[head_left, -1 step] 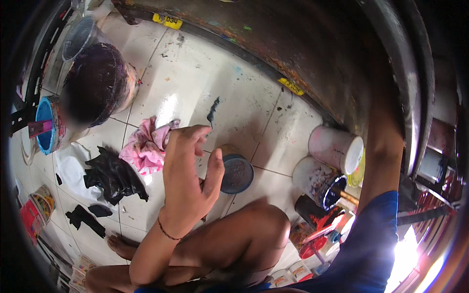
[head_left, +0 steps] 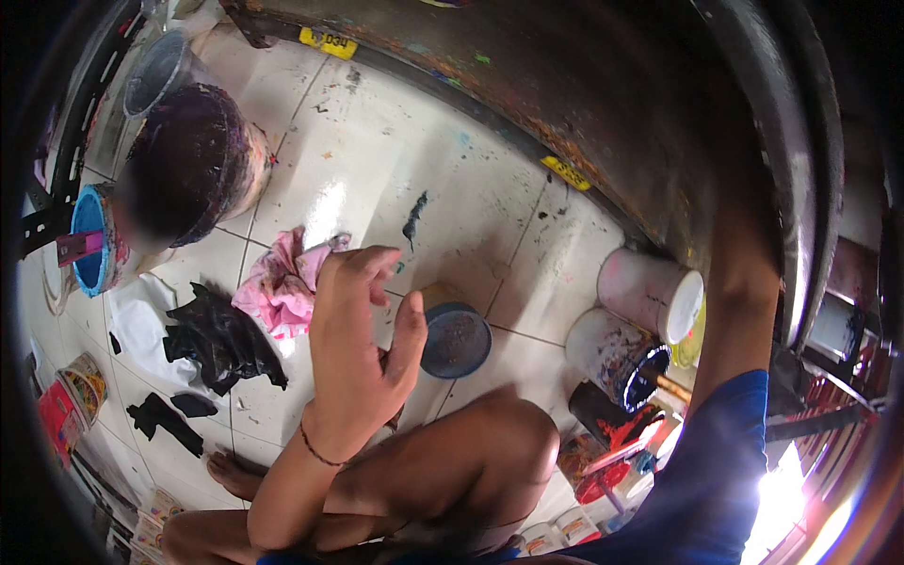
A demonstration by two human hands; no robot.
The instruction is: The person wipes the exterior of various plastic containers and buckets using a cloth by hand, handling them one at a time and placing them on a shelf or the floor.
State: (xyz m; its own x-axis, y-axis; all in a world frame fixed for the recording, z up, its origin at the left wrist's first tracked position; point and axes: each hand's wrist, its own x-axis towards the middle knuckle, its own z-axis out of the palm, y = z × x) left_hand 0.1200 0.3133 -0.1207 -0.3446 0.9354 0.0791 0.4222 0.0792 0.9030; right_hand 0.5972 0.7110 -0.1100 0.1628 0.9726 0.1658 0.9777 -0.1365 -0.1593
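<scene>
My left hand (head_left: 367, 325) hovers above the floor with its fingers loosely curled and apart from the thumb, holding nothing. A thin dark cord circles its wrist. Close beside the thumb, lower down, a round blue-grey lid or tub top (head_left: 458, 341) shows on a small container. Behind my fingers lies a crumpled pink cloth (head_left: 282, 292). My right arm (head_left: 742, 311), in a blue sleeve, reaches up along the dark paint-marked panel (head_left: 527, 85). The right hand itself is lost in the dark there.
At the left stand a big dark-stained bucket (head_left: 212, 160), a grey bucket (head_left: 151, 75) and a blue-lined tub (head_left: 89, 268). Black plastic (head_left: 226, 339) and a white sheet (head_left: 141, 320) lie nearby. On the right are a white pail (head_left: 640, 287), a smeared paint can (head_left: 603, 344) and red-stained containers (head_left: 603, 480).
My left hand has shifted very slightly left and down. The floor and containers sit a touch lower in the picture. Otherwise things look the same.
</scene>
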